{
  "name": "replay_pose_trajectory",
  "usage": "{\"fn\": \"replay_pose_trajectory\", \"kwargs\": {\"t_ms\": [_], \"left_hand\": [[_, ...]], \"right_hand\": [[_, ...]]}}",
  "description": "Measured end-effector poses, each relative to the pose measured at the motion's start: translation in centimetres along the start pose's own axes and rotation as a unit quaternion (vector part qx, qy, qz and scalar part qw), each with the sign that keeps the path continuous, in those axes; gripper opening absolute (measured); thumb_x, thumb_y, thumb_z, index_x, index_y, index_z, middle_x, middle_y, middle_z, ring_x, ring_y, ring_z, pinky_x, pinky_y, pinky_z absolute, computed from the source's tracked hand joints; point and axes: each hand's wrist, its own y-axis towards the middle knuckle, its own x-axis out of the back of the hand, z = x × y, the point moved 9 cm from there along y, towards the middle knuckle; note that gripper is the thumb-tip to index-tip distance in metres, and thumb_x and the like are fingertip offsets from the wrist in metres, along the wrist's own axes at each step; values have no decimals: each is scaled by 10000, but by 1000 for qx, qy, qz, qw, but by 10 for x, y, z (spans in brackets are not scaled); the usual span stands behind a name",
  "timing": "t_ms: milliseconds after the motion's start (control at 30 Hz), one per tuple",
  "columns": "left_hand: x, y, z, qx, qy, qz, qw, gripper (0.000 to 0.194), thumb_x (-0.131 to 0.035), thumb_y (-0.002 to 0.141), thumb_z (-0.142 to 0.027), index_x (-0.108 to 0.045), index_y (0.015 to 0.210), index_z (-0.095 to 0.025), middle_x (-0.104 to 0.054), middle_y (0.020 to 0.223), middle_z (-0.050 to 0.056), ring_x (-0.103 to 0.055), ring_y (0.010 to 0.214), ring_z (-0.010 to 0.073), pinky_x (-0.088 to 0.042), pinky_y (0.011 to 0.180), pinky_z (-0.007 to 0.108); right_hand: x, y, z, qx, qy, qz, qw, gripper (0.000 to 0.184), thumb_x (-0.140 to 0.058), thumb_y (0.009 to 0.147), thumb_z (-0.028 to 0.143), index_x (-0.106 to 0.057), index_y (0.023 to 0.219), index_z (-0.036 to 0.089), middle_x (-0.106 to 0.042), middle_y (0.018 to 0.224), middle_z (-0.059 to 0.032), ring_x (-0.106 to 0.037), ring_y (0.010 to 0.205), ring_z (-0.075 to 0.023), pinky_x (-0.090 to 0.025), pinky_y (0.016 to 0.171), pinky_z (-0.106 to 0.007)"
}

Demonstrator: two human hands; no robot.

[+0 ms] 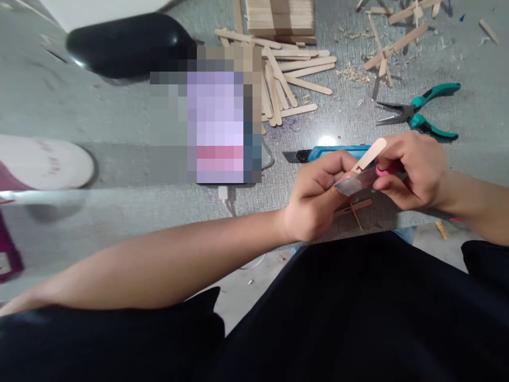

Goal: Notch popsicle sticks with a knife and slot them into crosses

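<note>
My left hand (318, 193) is closed around one end of a notched wooden craft stick (373, 154), which points up and to the right. In my right hand (417, 170) is a knife with a pink handle (385, 170), its flat metal blade (353, 183) lying across the stick just below the notch. The blade tip reaches my left thumb; whether it touches the skin I cannot tell. Behind both hands lies a blue utility knife (338, 152) with its blade out. Under them, near the table edge, two crossed sticks (360, 208) are partly hidden.
Pliers with teal handles (435, 111) lie spread at the right. Loose craft sticks (294, 79) and a stacked bundle (280, 21) are at the back, with wood shavings (352, 74) and joined sticks (384, 53) beside them. A blurred-out phone (218, 127) with a cable (225, 195) stands left.
</note>
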Motion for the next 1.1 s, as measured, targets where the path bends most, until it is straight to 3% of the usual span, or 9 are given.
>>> {"fn": "replay_pose_trajectory", "kwargs": {"t_ms": [167, 367, 500, 600, 767, 867, 1100], "left_hand": [[-3, 1, -2, 12, -12, 3, 1000, 371, -873, 1055, -448, -662, 861, -211, -463, 648, -64, -345, 497, 63, -353, 494, 232], [-6, 1, -4, 2, -24, 13, 1000, 370, -843, 1076, -453, -648, 871, -214, -474, 662, -60, -321, 488, 60, -345, 482, 242], [1, 2, -2, 9, 4, -9, 1000, 462, -930, 990, -565, -652, 871, -215, -463, 657, -56, -349, 506, 72, -291, 479, 253], [2, 3, -4, -4, 7, -12, 1000, 486, -948, 972, -583, -653, 865, -212, -468, 660, -53, -351, 524, 71, -270, 504, 255], [0, 6, -6, -27, 5, 1, 1000, 461, -927, 1006, -536, -623, 879, -215, -482, 657, -62, -351, 517, 62, -278, 529, 262], [2, 6, -5, -35, 16, -1, 999, 471, -922, 1008, -548, -609, 883, -220, -481, 663, -67, -349, 522, 62, -275, 535, 264], [7, 3, -2, -13, 20, -23, 999, 468, -948, 974, -564, -638, 893, -223, -479, 669, -63, -389, 546, 78, -318, 553, 257]], "right_hand": [[-7, -5, -11, -54, 21, 37, 998, 642, -528, 1129, 837, -694, 999, 232, -708, 786, 2, -463, 575, -129, -365, 596, -360], [-9, -8, -12, -60, 41, 22, 997, 645, -502, 1143, 835, -712, 1074, 229, -726, 872, -11, -533, 639, -140, -413, 642, -356], [-6, -7, -10, -35, 22, 1, 999, 581, -473, 1181, 778, -719, 1183, 252, -713, 905, -7, -599, 724, -160, -467, 695, -347], [-8, -5, -7, 5, -1, 12, 1000, 549, -416, 1217, 717, -722, 1156, 265, -701, 930, -23, -633, 794, -177, -498, 723, -349], [0, -4, 4, 65, -34, -30, 997, 462, -504, 1232, 608, -725, 1095, 226, -665, 904, -17, -610, 782, -163, -447, 671, -325], [4, -4, 6, 54, -54, -44, 996, 501, -505, 1228, 636, -750, 1081, 224, -658, 884, -8, -599, 756, -147, -433, 659, -316], [-1, -4, -1, 8, -43, 11, 999, 596, -472, 1203, 720, -812, 1111, 239, -722, 924, -56, -641, 795, -176, -496, 707, -339]]}}
